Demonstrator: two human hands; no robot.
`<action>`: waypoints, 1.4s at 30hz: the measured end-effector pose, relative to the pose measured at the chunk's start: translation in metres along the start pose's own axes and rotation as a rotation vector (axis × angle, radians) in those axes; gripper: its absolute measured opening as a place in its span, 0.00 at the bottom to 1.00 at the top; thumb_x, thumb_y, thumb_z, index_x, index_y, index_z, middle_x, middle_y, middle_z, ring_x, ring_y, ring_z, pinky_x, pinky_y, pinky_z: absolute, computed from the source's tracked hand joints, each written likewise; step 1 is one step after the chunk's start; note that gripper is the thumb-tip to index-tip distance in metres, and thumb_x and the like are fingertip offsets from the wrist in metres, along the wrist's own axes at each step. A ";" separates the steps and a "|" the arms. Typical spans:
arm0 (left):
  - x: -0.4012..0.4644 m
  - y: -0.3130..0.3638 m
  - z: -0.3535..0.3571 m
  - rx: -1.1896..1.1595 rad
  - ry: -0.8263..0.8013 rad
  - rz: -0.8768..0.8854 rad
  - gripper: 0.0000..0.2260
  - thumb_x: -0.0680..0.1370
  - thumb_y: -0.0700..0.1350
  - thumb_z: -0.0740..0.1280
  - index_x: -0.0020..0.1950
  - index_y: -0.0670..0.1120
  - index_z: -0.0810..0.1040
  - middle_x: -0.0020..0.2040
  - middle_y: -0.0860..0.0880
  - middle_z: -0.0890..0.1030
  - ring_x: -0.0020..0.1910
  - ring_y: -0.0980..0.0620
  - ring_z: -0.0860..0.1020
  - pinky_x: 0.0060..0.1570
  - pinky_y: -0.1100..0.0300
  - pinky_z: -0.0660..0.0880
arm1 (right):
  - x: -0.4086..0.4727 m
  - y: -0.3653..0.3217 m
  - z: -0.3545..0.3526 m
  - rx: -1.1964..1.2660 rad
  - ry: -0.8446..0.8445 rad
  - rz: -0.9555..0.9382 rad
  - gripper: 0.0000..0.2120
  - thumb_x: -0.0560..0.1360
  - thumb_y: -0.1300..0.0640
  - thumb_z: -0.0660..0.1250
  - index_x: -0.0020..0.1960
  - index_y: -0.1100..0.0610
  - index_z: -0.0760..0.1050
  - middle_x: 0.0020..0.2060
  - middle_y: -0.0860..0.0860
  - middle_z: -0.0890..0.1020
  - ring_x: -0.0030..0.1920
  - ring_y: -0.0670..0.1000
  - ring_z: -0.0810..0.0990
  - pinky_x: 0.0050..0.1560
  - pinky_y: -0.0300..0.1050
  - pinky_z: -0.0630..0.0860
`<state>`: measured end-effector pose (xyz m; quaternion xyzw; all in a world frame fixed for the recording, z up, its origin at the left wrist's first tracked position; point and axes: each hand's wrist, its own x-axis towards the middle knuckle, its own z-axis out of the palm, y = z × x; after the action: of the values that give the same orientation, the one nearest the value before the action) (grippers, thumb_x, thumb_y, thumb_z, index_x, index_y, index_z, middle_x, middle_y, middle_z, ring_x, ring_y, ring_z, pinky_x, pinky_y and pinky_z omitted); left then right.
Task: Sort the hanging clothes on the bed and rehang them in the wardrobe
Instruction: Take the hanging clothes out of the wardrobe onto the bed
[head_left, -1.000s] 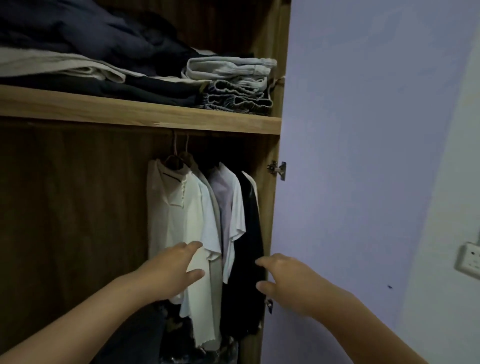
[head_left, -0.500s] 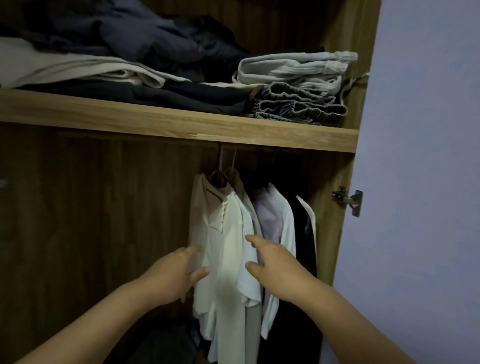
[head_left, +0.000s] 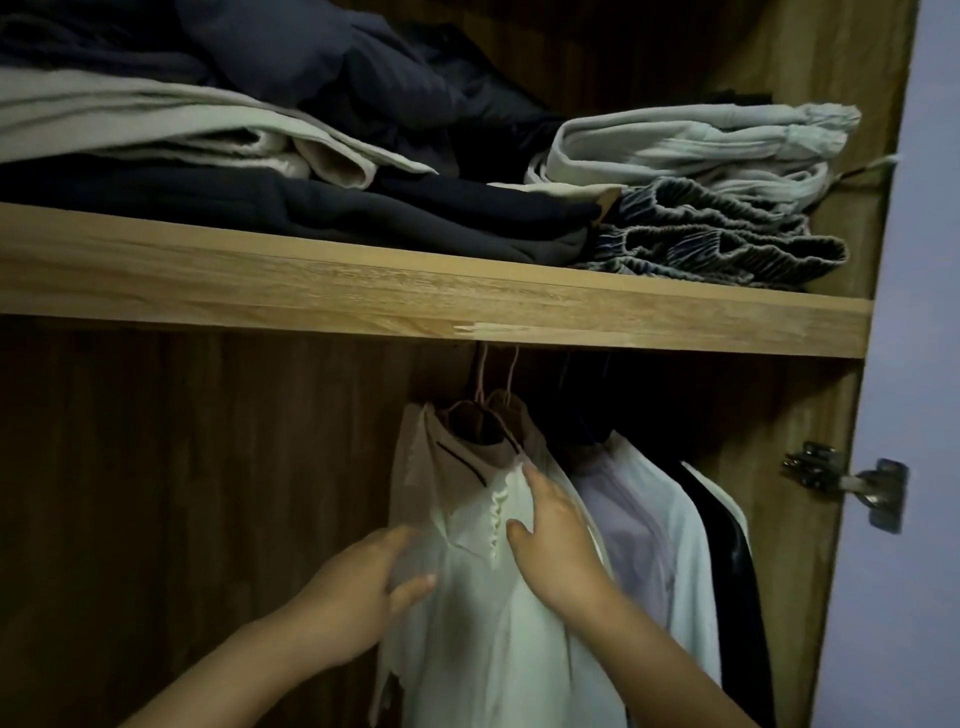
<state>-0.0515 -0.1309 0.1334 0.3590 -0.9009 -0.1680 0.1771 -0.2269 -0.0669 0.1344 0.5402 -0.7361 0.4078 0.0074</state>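
Inside the wooden wardrobe, several garments hang on hangers below the shelf. The nearest is a cream buttoned shirt (head_left: 483, 613) on a pink hanger (head_left: 480, 400). Behind it hang a pale lilac shirt (head_left: 628, 525), a white top (head_left: 685, 561) and a black garment (head_left: 737, 582). My left hand (head_left: 358, 597) touches the cream shirt's left side with relaxed fingers. My right hand (head_left: 558, 540) lies flat on the shirt's right shoulder, fingers straight and pointing up toward the collar. Neither hand grips the cloth. The hanging rail is hidden behind the shelf.
A wooden shelf (head_left: 415, 291) runs across above the hangers, stacked with dark folded clothes (head_left: 363, 208), a beige fold (head_left: 156, 130) and grey folded items (head_left: 701, 150). The open door (head_left: 924, 467) with its metal hinge (head_left: 852, 483) stands at right. The left hanging space is dark.
The view has moved closer and leftward into the wardrobe. My right hand has risen from the sleeves onto the cream shirt's shoulder. My left hand stays on its left side.
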 end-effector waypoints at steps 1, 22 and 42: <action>0.006 -0.006 -0.002 -0.010 0.001 0.001 0.26 0.79 0.56 0.58 0.75 0.53 0.56 0.72 0.53 0.65 0.68 0.56 0.68 0.62 0.67 0.65 | 0.006 0.000 0.006 0.103 0.008 0.047 0.28 0.77 0.61 0.61 0.75 0.54 0.57 0.69 0.48 0.68 0.67 0.48 0.69 0.63 0.36 0.65; 0.060 -0.070 -0.012 -0.359 0.308 0.102 0.15 0.78 0.43 0.62 0.64 0.53 0.69 0.49 0.63 0.70 0.46 0.64 0.72 0.38 0.72 0.69 | 0.049 -0.035 0.018 1.424 -0.065 0.175 0.26 0.68 0.80 0.49 0.52 0.59 0.75 0.38 0.56 0.84 0.38 0.54 0.84 0.36 0.45 0.81; 0.094 -0.041 0.026 -0.100 0.328 0.308 0.21 0.77 0.31 0.59 0.70 0.41 0.68 0.70 0.39 0.68 0.70 0.39 0.65 0.69 0.47 0.61 | -0.136 0.029 -0.099 1.040 -0.288 0.237 0.22 0.60 0.76 0.56 0.45 0.58 0.79 0.56 0.59 0.81 0.54 0.58 0.80 0.55 0.55 0.75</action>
<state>-0.1026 -0.2213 0.1117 0.2307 -0.8947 -0.1229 0.3621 -0.2355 0.1030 0.1217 0.4364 -0.4872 0.6376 -0.4070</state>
